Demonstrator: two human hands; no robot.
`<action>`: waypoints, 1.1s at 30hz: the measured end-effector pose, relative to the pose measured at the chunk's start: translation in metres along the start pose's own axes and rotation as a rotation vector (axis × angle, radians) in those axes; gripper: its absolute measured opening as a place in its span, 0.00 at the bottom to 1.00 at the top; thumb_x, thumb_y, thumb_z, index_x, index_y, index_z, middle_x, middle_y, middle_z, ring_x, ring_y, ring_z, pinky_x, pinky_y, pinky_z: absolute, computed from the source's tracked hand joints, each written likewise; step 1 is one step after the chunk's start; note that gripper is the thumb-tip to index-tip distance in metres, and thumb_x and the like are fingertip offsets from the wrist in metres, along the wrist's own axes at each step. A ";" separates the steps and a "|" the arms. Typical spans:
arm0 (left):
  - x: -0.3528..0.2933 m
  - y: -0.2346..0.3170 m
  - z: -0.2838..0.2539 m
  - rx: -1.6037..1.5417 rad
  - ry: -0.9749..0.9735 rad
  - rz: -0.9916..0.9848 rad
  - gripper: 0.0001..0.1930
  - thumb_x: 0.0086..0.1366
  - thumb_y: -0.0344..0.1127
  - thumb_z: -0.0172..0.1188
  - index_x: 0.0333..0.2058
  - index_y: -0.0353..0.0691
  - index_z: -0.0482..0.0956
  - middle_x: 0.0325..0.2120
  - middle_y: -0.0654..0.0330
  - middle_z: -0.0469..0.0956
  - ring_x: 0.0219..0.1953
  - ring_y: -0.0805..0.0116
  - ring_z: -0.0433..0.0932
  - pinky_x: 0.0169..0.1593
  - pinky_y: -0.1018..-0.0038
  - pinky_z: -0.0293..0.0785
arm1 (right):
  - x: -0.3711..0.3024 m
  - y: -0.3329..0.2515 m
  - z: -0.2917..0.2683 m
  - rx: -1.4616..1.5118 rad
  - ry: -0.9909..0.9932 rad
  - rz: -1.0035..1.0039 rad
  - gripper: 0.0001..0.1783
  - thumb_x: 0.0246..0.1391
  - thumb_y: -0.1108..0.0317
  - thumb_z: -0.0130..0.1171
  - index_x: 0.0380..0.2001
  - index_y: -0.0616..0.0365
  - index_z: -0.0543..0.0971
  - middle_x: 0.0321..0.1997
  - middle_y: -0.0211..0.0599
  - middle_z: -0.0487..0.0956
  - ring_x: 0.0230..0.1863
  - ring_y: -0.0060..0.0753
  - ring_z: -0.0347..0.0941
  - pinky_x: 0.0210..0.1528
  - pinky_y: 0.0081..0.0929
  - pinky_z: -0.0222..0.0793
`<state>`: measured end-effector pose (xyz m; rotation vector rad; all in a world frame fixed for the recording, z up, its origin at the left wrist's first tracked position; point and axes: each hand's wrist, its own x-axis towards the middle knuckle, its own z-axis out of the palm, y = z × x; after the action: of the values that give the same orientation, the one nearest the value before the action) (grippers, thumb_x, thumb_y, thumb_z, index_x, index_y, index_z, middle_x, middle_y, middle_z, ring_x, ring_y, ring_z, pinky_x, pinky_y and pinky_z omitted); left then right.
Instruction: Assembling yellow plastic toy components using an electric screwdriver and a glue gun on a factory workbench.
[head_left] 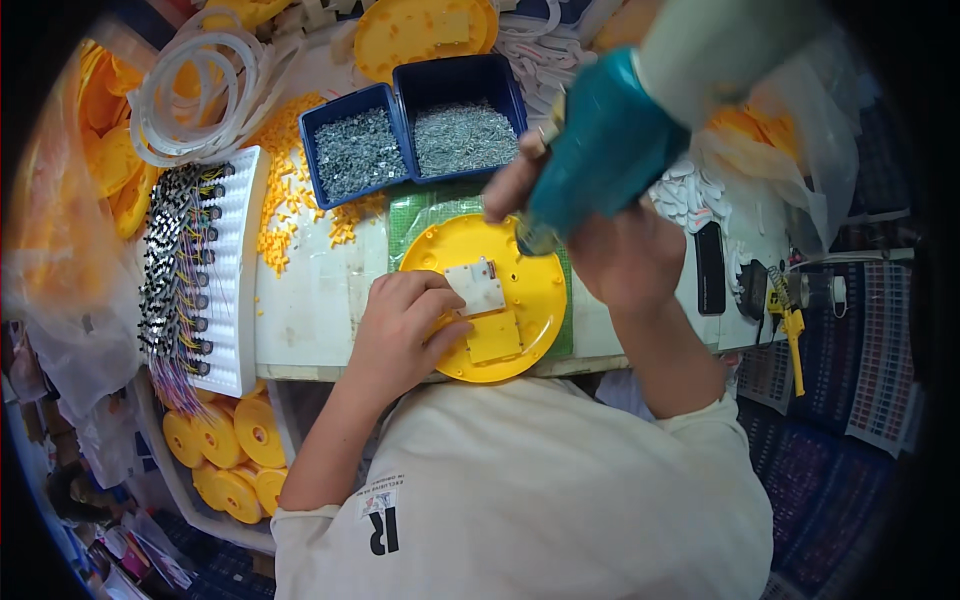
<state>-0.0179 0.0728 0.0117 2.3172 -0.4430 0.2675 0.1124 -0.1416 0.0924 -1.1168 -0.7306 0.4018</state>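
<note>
A round yellow plastic disc (520, 290) lies flat on a green cutting mat (420, 212) at the near edge of the white surface (315, 300), its lower rim reaching just past that edge. A small white circuit board (476, 287) sits near the disc's centre, with a square yellow cover (494, 337) just below it.

The left hand (405, 325) rests on the disc's left rim, fingers curled and pressing down, fingertips touching the left side of the white board. The right hand (610, 245) is clenched around the grip of a teal powered screwdriver (600, 150), whose tip points down at the disc's upper right part, close to the rim.

Behind the mat, two dark blue rectangular bins (405, 100) full of small grey screws stand side by side and touching. Loose small yellow plastic pieces (285, 180) spread to the left of the bins, leaving a bare strip of surface between them and the disc. Farther left a white tray (240, 270) of wired parts runs along the surface's left edge. To the right of the right forearm lies a black phone (710, 267), with only narrow room between.
</note>
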 end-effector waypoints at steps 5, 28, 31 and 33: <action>0.014 0.001 -0.006 0.062 0.009 0.091 0.23 0.53 0.38 0.76 0.47 0.41 0.79 0.48 0.54 0.78 0.52 0.52 0.77 0.57 0.58 0.71 | -0.048 0.014 0.015 0.387 0.248 0.010 0.47 0.63 0.36 0.51 0.64 0.73 0.66 0.44 0.47 0.78 0.43 0.41 0.76 0.47 0.38 0.69; 0.031 -0.011 0.023 0.306 -0.272 0.167 0.40 0.67 0.59 0.60 0.67 0.32 0.68 0.67 0.47 0.69 0.72 0.48 0.63 0.73 0.52 0.58 | -0.057 0.024 0.038 -0.293 0.018 0.083 0.31 0.69 0.44 0.47 0.47 0.67 0.75 0.30 0.43 0.77 0.33 0.36 0.74 0.42 0.35 0.72; 0.032 -0.011 0.024 0.311 -0.257 0.176 0.41 0.67 0.60 0.60 0.67 0.32 0.69 0.67 0.47 0.69 0.72 0.48 0.63 0.72 0.52 0.58 | -0.060 0.022 0.036 -0.345 0.027 0.107 0.31 0.69 0.44 0.47 0.48 0.67 0.75 0.30 0.44 0.77 0.33 0.37 0.74 0.42 0.34 0.72; 0.033 -0.011 0.022 0.316 -0.251 0.180 0.41 0.66 0.60 0.60 0.67 0.32 0.69 0.67 0.47 0.69 0.72 0.48 0.63 0.73 0.52 0.58 | -0.053 0.019 0.043 -0.187 0.080 0.125 0.34 0.67 0.41 0.47 0.51 0.67 0.75 0.30 0.44 0.78 0.33 0.37 0.74 0.43 0.34 0.71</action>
<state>0.0178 0.0563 0.0000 2.6361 -0.7849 0.1396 0.0460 -0.1389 0.0686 -1.3518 -0.6390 0.3984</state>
